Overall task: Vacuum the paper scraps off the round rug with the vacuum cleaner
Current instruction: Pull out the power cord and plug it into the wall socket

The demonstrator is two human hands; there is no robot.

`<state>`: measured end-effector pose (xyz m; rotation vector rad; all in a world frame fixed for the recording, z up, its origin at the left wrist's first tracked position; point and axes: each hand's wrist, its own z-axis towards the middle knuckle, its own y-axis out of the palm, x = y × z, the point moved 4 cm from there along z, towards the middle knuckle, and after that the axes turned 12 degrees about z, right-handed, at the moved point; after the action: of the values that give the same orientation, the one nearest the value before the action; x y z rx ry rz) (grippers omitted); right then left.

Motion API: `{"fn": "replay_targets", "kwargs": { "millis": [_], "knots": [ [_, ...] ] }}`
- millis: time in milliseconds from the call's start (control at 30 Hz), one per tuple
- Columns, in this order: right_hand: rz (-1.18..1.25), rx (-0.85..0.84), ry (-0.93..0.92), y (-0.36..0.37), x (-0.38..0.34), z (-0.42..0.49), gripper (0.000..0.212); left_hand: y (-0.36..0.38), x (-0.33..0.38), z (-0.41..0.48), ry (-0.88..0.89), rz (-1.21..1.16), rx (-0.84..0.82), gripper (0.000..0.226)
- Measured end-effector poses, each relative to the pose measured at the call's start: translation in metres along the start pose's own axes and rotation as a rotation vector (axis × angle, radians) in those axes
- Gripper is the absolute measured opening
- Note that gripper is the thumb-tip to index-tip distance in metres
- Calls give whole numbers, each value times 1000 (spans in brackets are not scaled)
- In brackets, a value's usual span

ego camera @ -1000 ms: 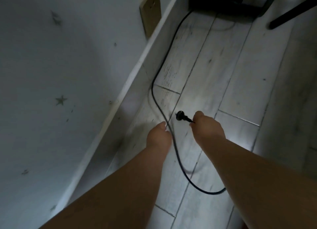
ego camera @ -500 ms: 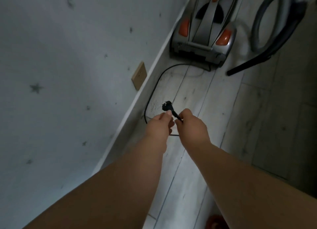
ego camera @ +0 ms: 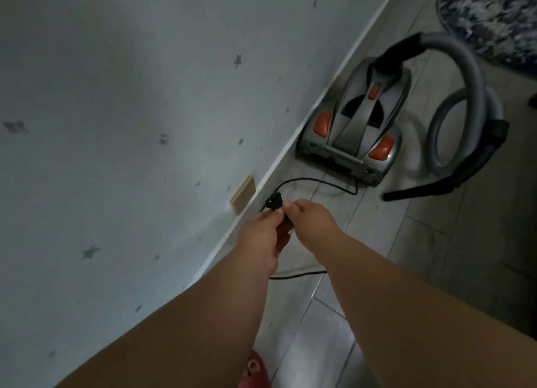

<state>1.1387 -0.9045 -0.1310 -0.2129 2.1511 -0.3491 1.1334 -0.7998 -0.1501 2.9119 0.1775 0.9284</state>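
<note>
A grey vacuum cleaner (ego camera: 353, 131) with orange pads stands on the floor beside the wall, its grey hose (ego camera: 465, 96) looped to the right. Its black cord (ego camera: 316, 181) trails from its rear along the floor. Both hands meet at the black plug (ego camera: 273, 203): my left hand (ego camera: 263, 239) and my right hand (ego camera: 309, 220) pinch the cord just behind it. The plug is close to a beige wall socket (ego camera: 243, 195), not touching it. A dark patterned rug (ego camera: 494, 18) shows at the top right; I cannot make out scraps on it.
A pale wall with small star marks fills the left half, ending in a white skirting board (ego camera: 290, 152). The black wand (ego camera: 430, 188) of the hose lies on the light floor tiles. A red slipper (ego camera: 254, 370) shows at the bottom edge.
The plug has been lifted off the floor and carried toward the wall socket. My left hand has joined my right hand at the plug. The view has tilted up, showing the vacuum and rug.
</note>
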Motion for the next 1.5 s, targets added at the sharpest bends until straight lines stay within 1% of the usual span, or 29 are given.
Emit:
{"fn": "replay_targets", "kwargs": {
  "millis": [100,167,267,333,433,600,733,900,1000,1167,1267,1433,1500],
  "knots": [
    [204,-41,88,10,0,27,32,-3,9,16,-6,53,3,25],
    [275,-51,130,16,3,46,29,-8,13,31,-24,69,10,26],
    [217,-110,144,28,12,77,30,-17,11,55,-51,66,3,24],
    [153,-161,124,36,16,94,32,-21,10,70,-30,61,-2,27],
    [85,-209,124,49,26,115,35,-26,1,92,-49,51,49,31],
    [15,-270,164,66,27,144,35,-38,-2,122,-86,25,160,24],
    [16,-283,180,70,32,154,31,-41,-6,136,-119,33,206,21],
    [117,-262,200,67,35,154,25,-39,-8,138,-108,17,271,20],
    [130,-260,211,68,31,151,24,-40,-6,134,-98,5,308,19],
    [89,-250,223,71,21,148,33,-45,0,131,-114,9,310,19],
    [68,-235,221,70,17,151,33,-43,3,131,-128,3,296,19],
    [159,-208,246,76,22,151,32,-43,-3,140,-124,-33,422,14],
    [184,-208,239,81,23,153,31,-45,-4,141,-135,-78,445,14]
  ]
}}
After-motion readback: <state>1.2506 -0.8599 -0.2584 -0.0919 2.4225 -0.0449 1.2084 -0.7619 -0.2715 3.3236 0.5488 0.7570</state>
